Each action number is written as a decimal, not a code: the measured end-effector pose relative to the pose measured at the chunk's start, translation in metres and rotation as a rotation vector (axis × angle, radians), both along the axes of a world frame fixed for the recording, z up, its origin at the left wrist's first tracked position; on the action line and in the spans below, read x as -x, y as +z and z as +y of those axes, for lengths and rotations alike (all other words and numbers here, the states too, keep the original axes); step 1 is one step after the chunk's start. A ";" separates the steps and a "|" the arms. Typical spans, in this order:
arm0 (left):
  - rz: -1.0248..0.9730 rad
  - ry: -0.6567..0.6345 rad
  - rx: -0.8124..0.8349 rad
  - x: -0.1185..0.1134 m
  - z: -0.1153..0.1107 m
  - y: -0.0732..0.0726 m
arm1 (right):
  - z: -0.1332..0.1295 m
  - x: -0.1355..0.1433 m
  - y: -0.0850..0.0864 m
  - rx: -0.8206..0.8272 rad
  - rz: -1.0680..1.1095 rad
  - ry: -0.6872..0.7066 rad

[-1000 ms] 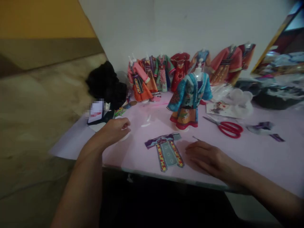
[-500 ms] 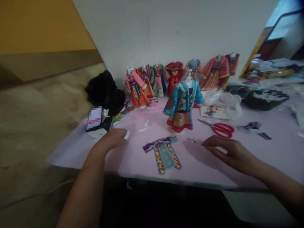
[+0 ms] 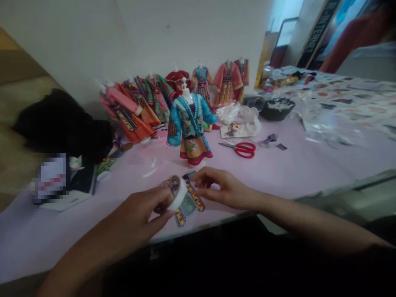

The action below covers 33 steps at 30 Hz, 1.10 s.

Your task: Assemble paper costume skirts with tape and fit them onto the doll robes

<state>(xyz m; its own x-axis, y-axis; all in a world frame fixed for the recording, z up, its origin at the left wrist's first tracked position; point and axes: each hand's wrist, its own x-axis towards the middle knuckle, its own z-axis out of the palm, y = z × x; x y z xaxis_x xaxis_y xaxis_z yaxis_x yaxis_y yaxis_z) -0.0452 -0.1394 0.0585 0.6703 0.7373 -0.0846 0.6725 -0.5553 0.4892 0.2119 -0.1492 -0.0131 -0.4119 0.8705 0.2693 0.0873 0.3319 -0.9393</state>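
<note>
My left hand [image 3: 148,208] is closed on a roll of white tape [image 3: 181,194], holding it tilted above the table. Below the roll lies a flat doll garment piece [image 3: 189,203], grey with yellow and red trimmed strips and a purple top; the roll hides part of it. To the right of the tape is my right hand [image 3: 221,187], fingers curved and apart from the thumb, with nothing visible between them. Behind both hands stands a doll form in a turquoise robe with an orange skirt [image 3: 194,128].
Several dressed doll forms [image 3: 227,84] line the wall. Red-handled scissors [image 3: 246,149] and purple scraps [image 3: 272,139] lie at the right. A dark bowl [image 3: 278,109] and clear plastic [image 3: 337,128] are farther right. Black cloth [image 3: 62,123] and an opened box [image 3: 69,196] are at the left.
My view has turned right. My left hand has come over the garment piece, with the tape roll now plainly seen in it. My right hand has moved in close to the roll.
</note>
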 end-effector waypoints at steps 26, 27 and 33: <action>-0.189 0.179 -0.015 0.014 0.018 -0.011 | 0.064 -0.157 -0.022 -0.234 -1.095 -0.558; -0.233 0.199 0.032 0.012 0.017 -0.008 | 0.068 -0.163 -0.026 -0.194 -1.125 -0.517; -0.506 0.250 0.257 0.010 0.015 0.004 | 0.081 -0.166 -0.040 -0.253 -1.089 -0.459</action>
<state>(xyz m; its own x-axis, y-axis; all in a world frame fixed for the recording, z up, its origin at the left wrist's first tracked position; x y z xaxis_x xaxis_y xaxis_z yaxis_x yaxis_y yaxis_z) -0.0547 -0.1247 0.0624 0.4835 0.8753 0.0032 0.4168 -0.2334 0.8785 0.3778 -0.0681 -0.0533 -0.1956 0.9680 0.1574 0.9505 0.2266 -0.2127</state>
